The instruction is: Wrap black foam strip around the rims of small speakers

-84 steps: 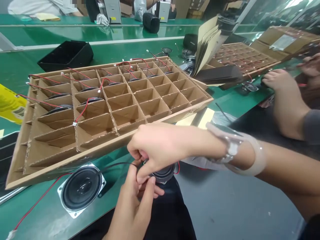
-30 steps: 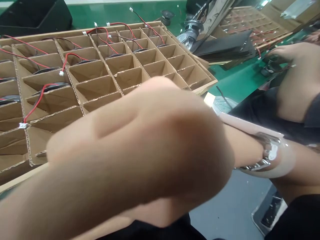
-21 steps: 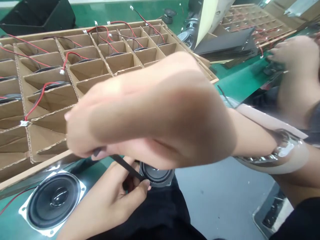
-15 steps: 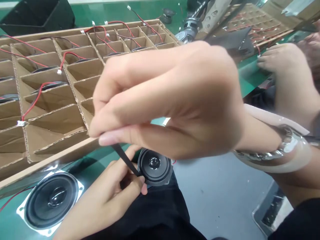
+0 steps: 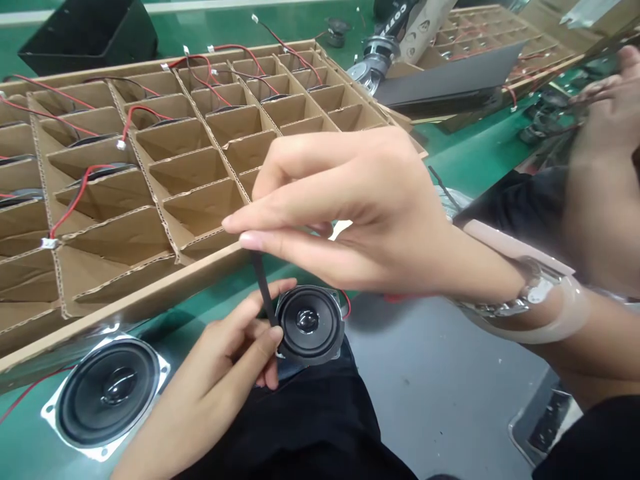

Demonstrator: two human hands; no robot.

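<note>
My left hand (image 5: pixel 220 373) grips a small round black speaker (image 5: pixel 310 327) at its left edge, with the thumb near the rim. The speaker faces up, and a red wire shows at its right side. Above it, my right hand (image 5: pixel 345 207) pinches the top end of a thin black strip (image 5: pixel 263 283) between thumb and fingers. The strip runs down to the speaker's left rim, by my left thumb. On the green bench at lower left lies another speaker (image 5: pixel 113 393) with a square silvery frame.
A cardboard divider box (image 5: pixel 195 190) holds speakers with red and black wires in several compartments. Behind it stand a black bin (image 5: pixel 90 37) and, to the right, loose speakers (image 5: pixel 375 60). A co-worker's blurred hand (image 5: pixel 607 113) is at far right. Grey floor (image 5: pixel 425 380) lies below.
My right hand has moved right and slightly up in view, and the strip hangs more upright. My left hand still grips the speaker. The co-worker's hand has risen.
</note>
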